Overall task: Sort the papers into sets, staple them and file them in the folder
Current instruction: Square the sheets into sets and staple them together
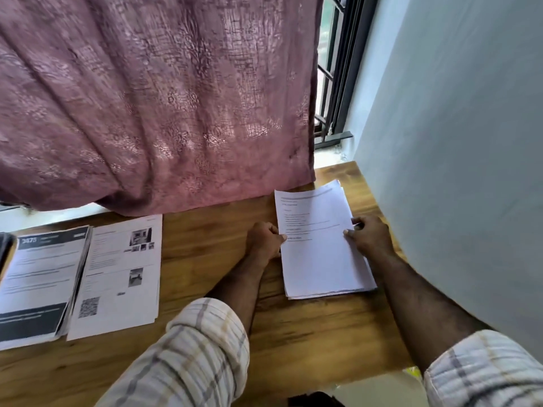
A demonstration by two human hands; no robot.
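- the landmark here is the wooden table [205,277], with everything laid out on its top
- a white paper stack [320,248] with a few lines of print sits toward the table's right end, slightly fanned at the edges, its far corner almost reaching the hem of the pink curtain [152,98]
- the left hand [264,242] is at the stack's left edge, fingers curled in with the thumb tip pinching that edge about halfway down
- the right hand [370,235] is on the stack's right edge, thumb lying on the top sheet and fingers bent around the side, so it's gripping the stack too
- both forearms come out of rolled-up checked sleeves [199,351] over the near edge of the table
- toward the table's left end lies a pile with dark header band [38,286], several sheets deep, squared off only loosely
- just beside it, closer to the table's middle, is a sheet with photos and a qr code [117,274], and it looks like there's more than one page under it, though that's hard to tell
- a dark object [6,248] pokes in at the table's far left, too cut off to name
- past the table's right end is a pale wall [455,142], and a barred window [332,83] shows beside the curtain
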